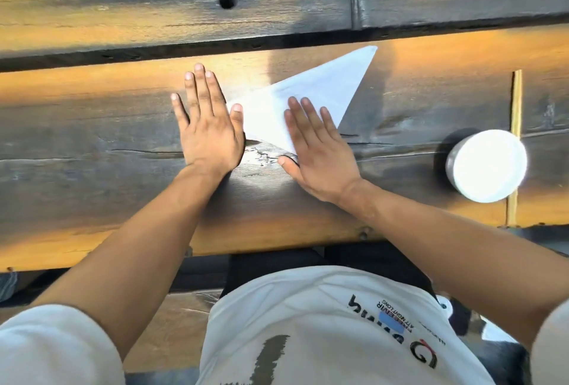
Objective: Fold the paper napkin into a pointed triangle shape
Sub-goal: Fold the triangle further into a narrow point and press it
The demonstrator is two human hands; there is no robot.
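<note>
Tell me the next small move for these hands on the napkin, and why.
Probably slide the flat right hand along the napkin's near edge toward its far tip, to crease it. The napkin already lies as a pointed triangle on the table. Both hands press flat, the left hand on its left corner, so only sharpening the fold seems left.

One wide-angle view only, taken from the person's head and looking steeply down and forward. The tabletop (pixel 92 126) fills the upper two thirds of the picture, its far planks running across the top edge. Both forearms reach in from the lower corners, and the person's own shirt (pixel 308 323) fills the bottom, close under the lens.
</note>
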